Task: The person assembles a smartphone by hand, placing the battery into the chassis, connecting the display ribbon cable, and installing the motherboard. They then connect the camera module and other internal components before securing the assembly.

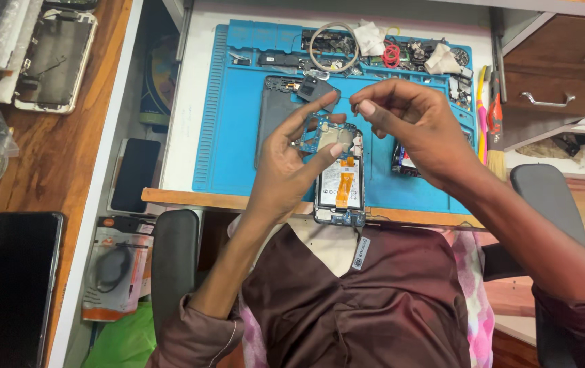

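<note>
Two hands raised above blue mat point(224, 102); left hand point(291, 160) pinching small circuit board point(320, 136) between thumb and fingers, just over opened phone point(339, 184); right hand point(418, 126) close beside, fingertips pressed together, whether on anything cannot tell; opened phone lies on mat's near edge; dark back cover point(275, 112) on mat beyond left hand; loose parts point(388, 51) along mat's far edge; brush point(495, 109) off mat's right side.

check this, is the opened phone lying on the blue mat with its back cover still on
No: the opened phone on the blue mat shows its bare battery and an orange flex cable, while a dark back cover lies apart beside it.
</note>
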